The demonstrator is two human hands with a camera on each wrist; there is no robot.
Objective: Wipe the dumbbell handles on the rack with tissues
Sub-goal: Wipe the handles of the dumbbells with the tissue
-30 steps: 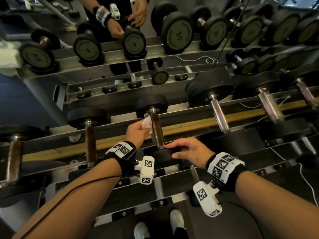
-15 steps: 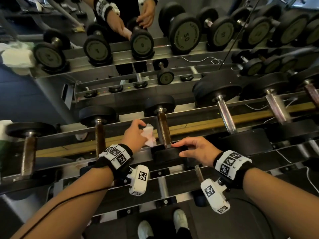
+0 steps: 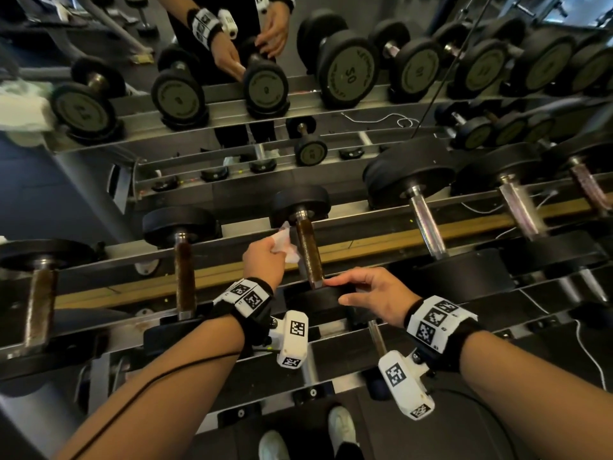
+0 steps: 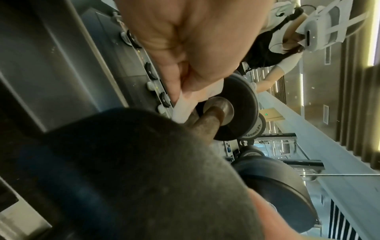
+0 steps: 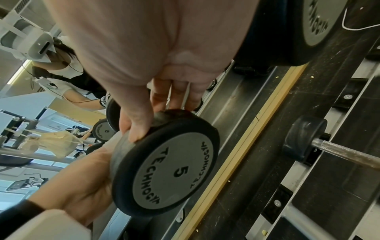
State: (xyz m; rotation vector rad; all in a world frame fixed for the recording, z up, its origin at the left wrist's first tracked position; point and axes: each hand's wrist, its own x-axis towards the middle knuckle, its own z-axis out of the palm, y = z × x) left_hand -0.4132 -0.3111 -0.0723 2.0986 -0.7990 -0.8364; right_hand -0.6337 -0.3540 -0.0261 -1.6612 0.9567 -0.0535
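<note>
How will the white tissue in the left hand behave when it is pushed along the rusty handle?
The tissue is crumpled and thin, so it will probably flop and bunch. The handle looks rough and brown, so it may snag or tear the tissue. The left hand pinches it, so it should not slip away.

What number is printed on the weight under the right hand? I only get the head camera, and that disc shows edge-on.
Observer: The right wrist view faces the near weight flat on. It reads 5, ringed by TECHNOGYM lettering.
Operator: How is the hand holding it?
Observer: The right hand has its thumb on the rim and its fingers curled over the top edge.
Operator: Is the tissue actually on the bar?
Observer: In the left wrist view, the left hand pinches the tissue, which appears to lie against the side of the brown handle, near the far collar.
</note>
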